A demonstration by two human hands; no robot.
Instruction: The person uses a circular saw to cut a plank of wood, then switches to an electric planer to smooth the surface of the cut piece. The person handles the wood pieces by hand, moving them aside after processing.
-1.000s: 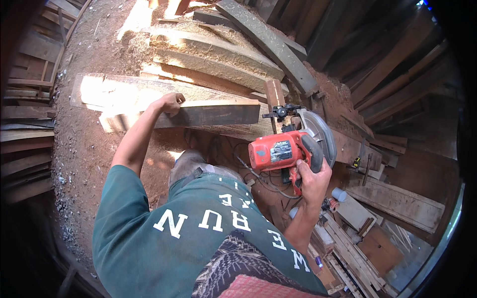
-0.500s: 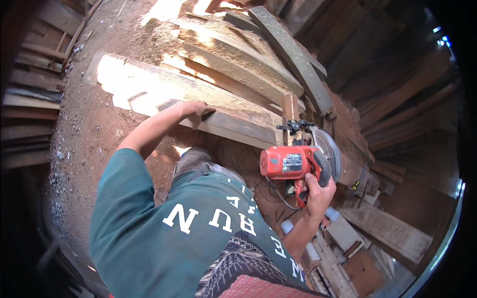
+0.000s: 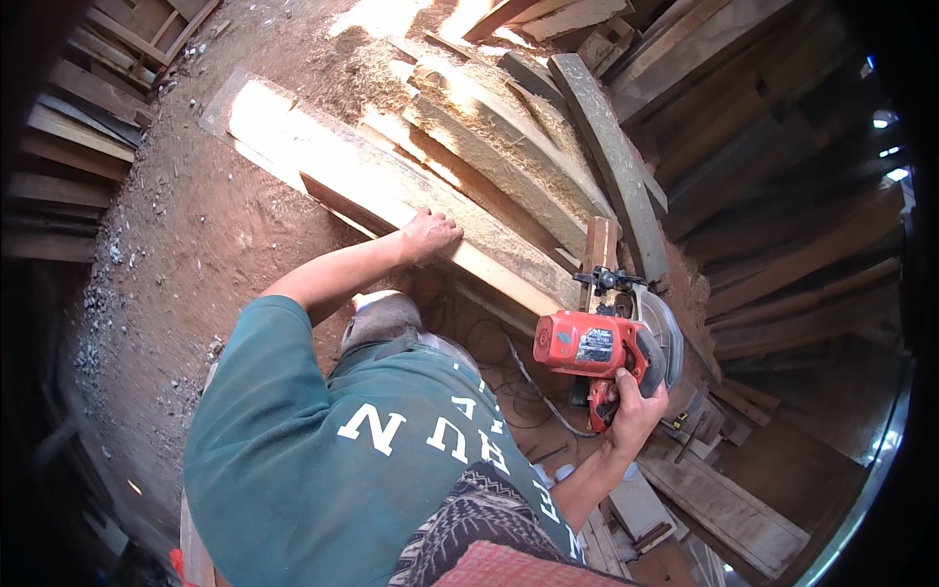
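Note:
My left hand point(image 3: 432, 237) lies over a long wooden plank point(image 3: 504, 284), its fingers curled on the plank's far edge. The plank's pale, freshly cut-looking face is up, and its left end is dark. My right hand point(image 3: 638, 403) grips the handle of a red circular saw point(image 3: 577, 342), which sits at the plank's right end. Whether the blade touches the wood is hidden by the saw body. A wide sunlit board point(image 3: 352, 157) runs along the plank's far side. An upright brown wood block point(image 3: 600, 245) stands just beyond the saw.
Sawdust-covered beams point(image 3: 509, 166) lie beyond the board, with a grey beam point(image 3: 611, 161) slanting across to their right. Loose cable point(image 3: 528, 382) trails below the plank. Planks point(image 3: 724, 504) and offcuts lie at lower right, and stacked boards point(image 3: 73, 161) at far left.
The plank has been turned so its pale face shows instead of its dark side. My left hand has shifted from clasping its edge to lying over it. The saw stays in my right hand.

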